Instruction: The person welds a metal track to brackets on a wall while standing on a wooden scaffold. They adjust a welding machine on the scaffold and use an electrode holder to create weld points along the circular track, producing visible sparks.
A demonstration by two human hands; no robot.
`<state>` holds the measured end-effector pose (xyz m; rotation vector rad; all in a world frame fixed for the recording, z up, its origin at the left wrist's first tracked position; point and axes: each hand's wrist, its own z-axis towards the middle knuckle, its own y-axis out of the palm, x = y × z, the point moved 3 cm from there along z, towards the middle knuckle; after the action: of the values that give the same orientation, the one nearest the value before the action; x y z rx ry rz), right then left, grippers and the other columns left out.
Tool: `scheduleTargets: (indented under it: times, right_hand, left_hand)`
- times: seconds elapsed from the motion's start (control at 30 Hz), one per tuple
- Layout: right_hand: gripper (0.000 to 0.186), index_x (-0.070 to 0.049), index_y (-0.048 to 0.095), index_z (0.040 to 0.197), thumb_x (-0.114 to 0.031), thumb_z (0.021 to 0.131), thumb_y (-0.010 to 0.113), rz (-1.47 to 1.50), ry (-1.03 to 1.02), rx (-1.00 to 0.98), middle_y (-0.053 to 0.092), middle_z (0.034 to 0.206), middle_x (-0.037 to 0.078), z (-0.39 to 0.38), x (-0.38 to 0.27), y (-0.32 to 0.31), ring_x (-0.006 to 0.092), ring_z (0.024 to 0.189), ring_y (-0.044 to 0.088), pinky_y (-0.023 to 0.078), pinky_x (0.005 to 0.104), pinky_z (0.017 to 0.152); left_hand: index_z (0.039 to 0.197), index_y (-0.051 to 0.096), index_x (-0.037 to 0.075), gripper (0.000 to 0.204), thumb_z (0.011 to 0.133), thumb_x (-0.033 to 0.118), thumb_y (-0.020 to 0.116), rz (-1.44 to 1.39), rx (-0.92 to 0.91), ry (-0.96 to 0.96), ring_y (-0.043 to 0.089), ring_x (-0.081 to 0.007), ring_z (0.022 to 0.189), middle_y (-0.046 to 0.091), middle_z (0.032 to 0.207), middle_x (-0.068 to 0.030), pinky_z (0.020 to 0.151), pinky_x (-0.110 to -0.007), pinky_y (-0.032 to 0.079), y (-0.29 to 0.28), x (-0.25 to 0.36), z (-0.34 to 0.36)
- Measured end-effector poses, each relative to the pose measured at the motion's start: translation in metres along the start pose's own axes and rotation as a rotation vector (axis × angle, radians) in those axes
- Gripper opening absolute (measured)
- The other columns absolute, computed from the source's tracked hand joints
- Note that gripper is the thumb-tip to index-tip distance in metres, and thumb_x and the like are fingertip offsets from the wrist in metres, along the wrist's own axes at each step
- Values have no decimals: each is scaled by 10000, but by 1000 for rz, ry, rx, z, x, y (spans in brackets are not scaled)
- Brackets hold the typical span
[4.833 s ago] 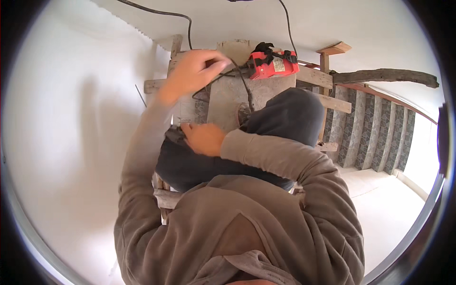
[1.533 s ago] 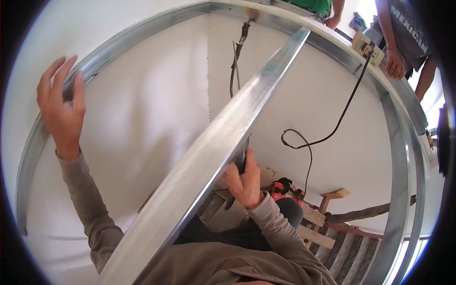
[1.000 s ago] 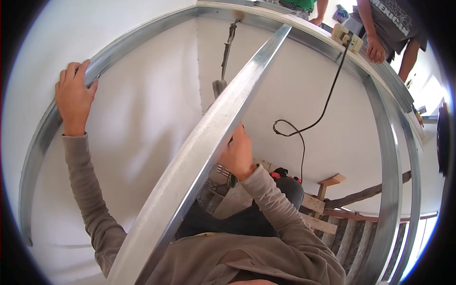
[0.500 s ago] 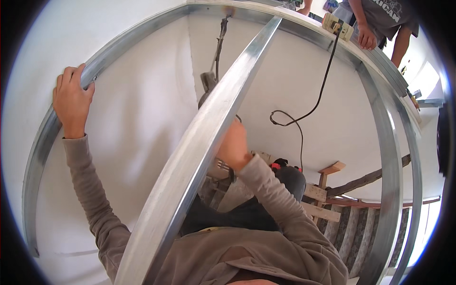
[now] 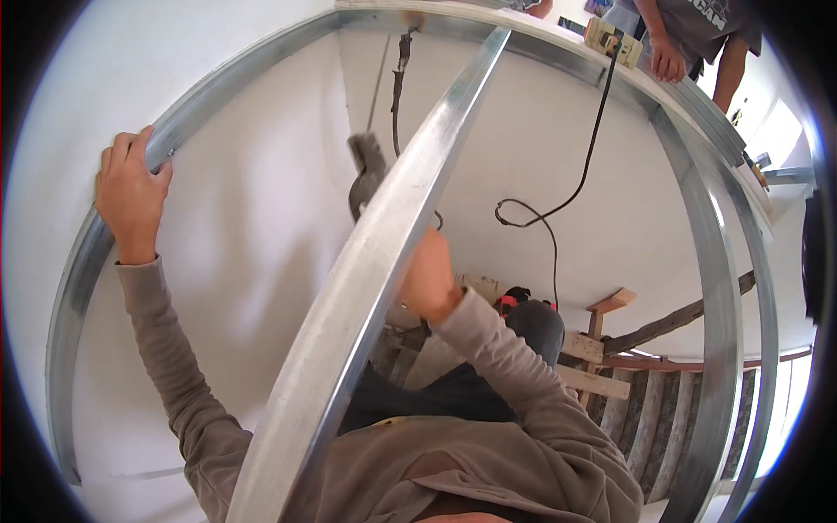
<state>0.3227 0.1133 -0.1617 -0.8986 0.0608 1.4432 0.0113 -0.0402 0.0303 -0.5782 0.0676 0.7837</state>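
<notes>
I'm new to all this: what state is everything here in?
Left hand: closed over the left metal rail.
Right hand: partly hidden behind the diagonal metal channel; grip unseen.
Diagonal metal channel: slanting across the view.
Grey hand tool: tilted, partly hidden.
Black cable: looped, its end plugged into the beige socket box.
Red case: mostly hidden.

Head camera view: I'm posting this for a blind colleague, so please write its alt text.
A person's left hand grips a metal channel while their right hand, partly hidden behind a diagonal metal beam, seems to hold a welding electrode holder. At upper right, another person's hand is near a power outlet box.
</notes>
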Motion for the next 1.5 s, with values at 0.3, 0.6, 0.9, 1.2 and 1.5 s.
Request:
scheduleTargets:
  times: [0.3,0.6,0.9,1.2,1.5]
  right_hand:
    - [579,25,409,1440,-167,947,645,16,151,-63,655,1094,297,1,2,0,486,872,664,551,536,757]
    - [542,34,442,1398,-160,939,654,88,156,-49,661,1110,297,1,-27,-16,471,888,680,554,524,756]
    - [427,51,520,1301,-110,941,684,328,103,-66,682,926,269,-1,-1,-27,436,840,701,556,458,734]
    - [431,87,512,1301,-137,965,663,233,82,68,686,900,250,10,23,-48,364,786,704,546,415,717]
    - [409,86,521,1222,-164,952,699,360,72,52,673,785,209,40,51,-30,339,656,684,522,398,613]
  left_hand:
    - [1261,714,210,468,804,233,811,21,8,-1,639,-200,1030,650,1114,31,878,-366,552,3,-5,-1]
    - [1257,723,232,447,818,270,797,99,-15,-21,646,-186,1045,657,1126,53,888,-358,567,0,-13,1]
    - [1265,713,227,475,799,235,805,21,8,-49,644,-186,1035,660,1125,50,888,-359,562,5,-4,-4]
    - [1215,706,188,470,760,172,824,-40,47,-11,621,-207,1005,627,1077,19,868,-357,542,2,-1,-3]
    - [1222,694,203,491,752,198,835,107,50,34,611,-195,988,597,1046,13,822,-359,509,3,-3,-3]
